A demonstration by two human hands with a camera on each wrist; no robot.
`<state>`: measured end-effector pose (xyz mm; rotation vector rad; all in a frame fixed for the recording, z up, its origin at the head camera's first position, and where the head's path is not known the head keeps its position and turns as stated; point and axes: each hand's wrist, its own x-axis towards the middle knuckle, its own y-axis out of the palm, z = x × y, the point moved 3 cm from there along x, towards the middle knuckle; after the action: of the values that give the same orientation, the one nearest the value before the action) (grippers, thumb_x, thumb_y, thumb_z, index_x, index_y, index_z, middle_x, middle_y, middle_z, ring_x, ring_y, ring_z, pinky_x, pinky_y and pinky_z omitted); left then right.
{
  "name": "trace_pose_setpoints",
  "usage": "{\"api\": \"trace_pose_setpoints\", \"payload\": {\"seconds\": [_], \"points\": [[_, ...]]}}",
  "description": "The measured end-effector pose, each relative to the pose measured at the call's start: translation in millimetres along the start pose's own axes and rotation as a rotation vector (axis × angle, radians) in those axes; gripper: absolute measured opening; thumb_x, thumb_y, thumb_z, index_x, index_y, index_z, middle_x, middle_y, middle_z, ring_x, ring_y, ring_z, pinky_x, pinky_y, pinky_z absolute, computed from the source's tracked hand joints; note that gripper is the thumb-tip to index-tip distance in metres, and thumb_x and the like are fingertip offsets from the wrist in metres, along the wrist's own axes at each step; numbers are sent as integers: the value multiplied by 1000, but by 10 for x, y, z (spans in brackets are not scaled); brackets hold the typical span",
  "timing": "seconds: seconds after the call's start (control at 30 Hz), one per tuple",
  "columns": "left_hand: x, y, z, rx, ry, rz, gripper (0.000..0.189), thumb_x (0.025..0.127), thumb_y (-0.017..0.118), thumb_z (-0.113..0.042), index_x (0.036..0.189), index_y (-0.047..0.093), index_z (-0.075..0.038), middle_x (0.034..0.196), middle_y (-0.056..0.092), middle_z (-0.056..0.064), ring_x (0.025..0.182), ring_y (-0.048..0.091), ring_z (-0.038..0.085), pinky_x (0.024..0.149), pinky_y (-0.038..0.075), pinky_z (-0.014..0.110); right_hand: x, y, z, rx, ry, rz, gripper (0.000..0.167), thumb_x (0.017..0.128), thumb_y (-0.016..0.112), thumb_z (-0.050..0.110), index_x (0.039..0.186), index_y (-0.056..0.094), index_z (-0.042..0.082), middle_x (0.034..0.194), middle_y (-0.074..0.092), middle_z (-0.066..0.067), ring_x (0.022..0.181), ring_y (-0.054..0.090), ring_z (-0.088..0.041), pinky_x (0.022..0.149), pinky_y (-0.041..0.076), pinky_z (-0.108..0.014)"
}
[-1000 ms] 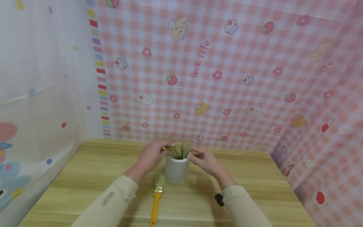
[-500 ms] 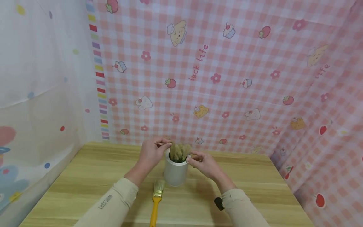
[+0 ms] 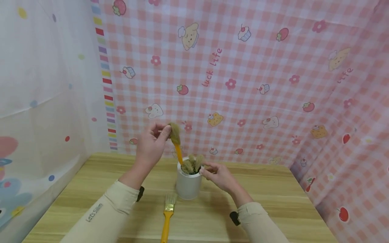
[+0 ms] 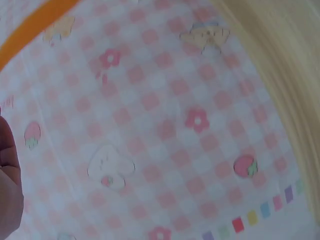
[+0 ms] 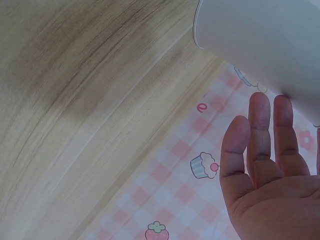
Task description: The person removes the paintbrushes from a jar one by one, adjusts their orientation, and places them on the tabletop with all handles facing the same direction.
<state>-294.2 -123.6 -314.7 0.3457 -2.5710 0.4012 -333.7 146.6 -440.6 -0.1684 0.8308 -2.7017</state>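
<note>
My left hand [image 3: 152, 143] is raised over the back of the table and pinches a paintbrush [image 3: 175, 135] by its tan bristles. The brush's orange handle [image 3: 179, 154] points down, its lower end inside a white cup [image 3: 188, 185]. That handle also crosses the top left corner of the left wrist view as an orange strip [image 4: 35, 22]. My right hand [image 3: 220, 173] grips the cup's rim between thumb and forefinger. In the right wrist view its other fingers extend toward the white cup wall [image 5: 265, 45]. Several tan bristle heads [image 3: 197, 162] stick up from the cup.
Another paintbrush [image 3: 167, 216], with pale bristles and an orange handle, lies on the wooden table [image 3: 273, 199] in front of the cup. A pink checked cloth [image 3: 258, 104] hangs behind the table and along the right; a white cloth [image 3: 45, 84] hangs at left.
My left hand has risen up and left from the cup's rim, drawing the paintbrush most of the way out. My right hand has stayed at the rim.
</note>
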Motion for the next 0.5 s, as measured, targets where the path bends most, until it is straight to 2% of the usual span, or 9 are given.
{"api": "trace_pose_setpoints", "payload": {"seconds": [0.17, 0.23, 0.37, 0.5], "points": [[31, -227, 160, 76, -45, -26, 27, 107, 67, -36, 108, 68, -9, 101, 78, 13, 87, 77, 27, 72, 58, 25, 1, 1, 6, -4, 1, -1, 51, 105, 70, 41, 150, 63, 19, 131, 76, -14, 103, 74, -24, 91, 62, -52], [12, -298, 267, 122, -76, -11, 29, 107, 67, -37, 106, 68, -8, 101, 78, 14, 84, 76, 25, 68, 58, 25, -2, -1, 15, -3, 3, 0, 51, 105, 70, 41, 151, 63, 19, 131, 76, -14, 104, 75, -25, 91, 62, -52], [-70, -401, 519, 153, -151, 69, 25, 107, 68, -30, 106, 67, -5, 104, 76, 17, 76, 73, 20, 66, 60, 28, -6, -2, 20, -5, 14, 5, 52, 105, 69, 42, 151, 62, 21, 131, 76, -13, 106, 75, -29, 93, 62, -52], [-198, -458, 766, 138, -219, 170, 22, 107, 69, -24, 105, 65, -2, 101, 73, 17, 73, 72, 19, 67, 62, 31, -11, -1, 24, -5, 20, 9, 51, 105, 70, 43, 151, 63, 22, 131, 76, -13, 109, 74, -34, 93, 62, -52]]}}
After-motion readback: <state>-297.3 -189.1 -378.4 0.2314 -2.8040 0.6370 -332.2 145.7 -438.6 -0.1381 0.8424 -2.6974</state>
